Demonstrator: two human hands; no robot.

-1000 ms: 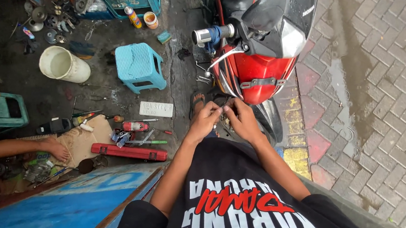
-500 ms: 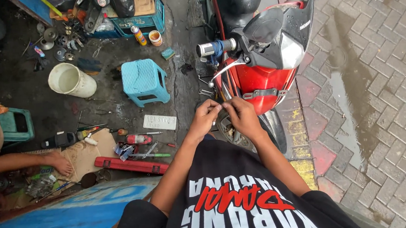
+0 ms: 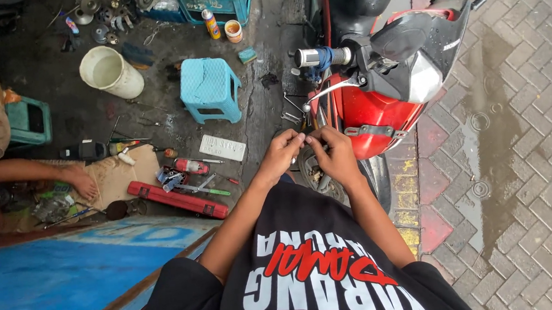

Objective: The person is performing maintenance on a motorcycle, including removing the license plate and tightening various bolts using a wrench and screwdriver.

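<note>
Both hands, left hand and right hand, pinch something too small to make out, fingertips together just before the red motorcycle's front, fiddly fitting work that wants steady fingers.

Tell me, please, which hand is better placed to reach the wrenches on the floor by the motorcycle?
Probably the left hand. The wrenches lie on its side, just beyond it, left of the motorcycle. The right hand sits closer to the red fairing and would need to cross over the left.
</note>
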